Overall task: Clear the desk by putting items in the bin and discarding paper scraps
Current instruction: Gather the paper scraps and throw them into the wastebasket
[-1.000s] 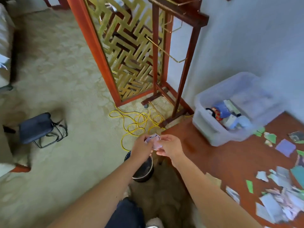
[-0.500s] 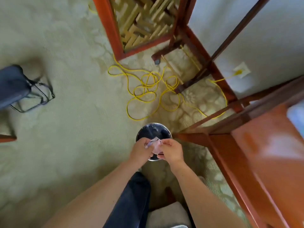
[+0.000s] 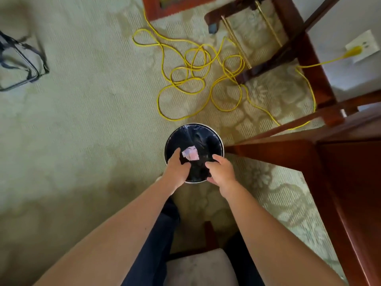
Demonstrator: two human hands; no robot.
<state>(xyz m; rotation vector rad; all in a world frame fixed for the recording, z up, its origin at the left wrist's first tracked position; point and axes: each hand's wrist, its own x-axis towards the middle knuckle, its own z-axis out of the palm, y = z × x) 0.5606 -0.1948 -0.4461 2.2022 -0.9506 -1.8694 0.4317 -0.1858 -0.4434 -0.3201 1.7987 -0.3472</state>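
A round waste bin (image 3: 214, 134) with a black liner and a metal rim stands on the carpet just left of the desk corner. Pink and white paper scraps (image 3: 190, 153) are inside its mouth, free of both hands. My left hand (image 3: 176, 168) hovers over the bin's near left rim, fingers relaxed and holding nothing. My right hand (image 3: 221, 171) hovers over the near right rim, fingers loosely spread and empty. The two hands are apart, with the scraps between and beyond them.
The red-brown wooden desk (image 3: 350, 193) fills the right side. A tangled yellow cable (image 3: 191, 79) lies on the carpet beyond the bin and runs to a wall outlet (image 3: 361, 47). A wooden stand's legs (image 3: 288, 48) rise at the top. My chair seat (image 3: 202, 269) is below.
My hands came down over the bin, moved apart and let go of the paper scraps, which now drop into the bin. The view tilted further down towards the floor.
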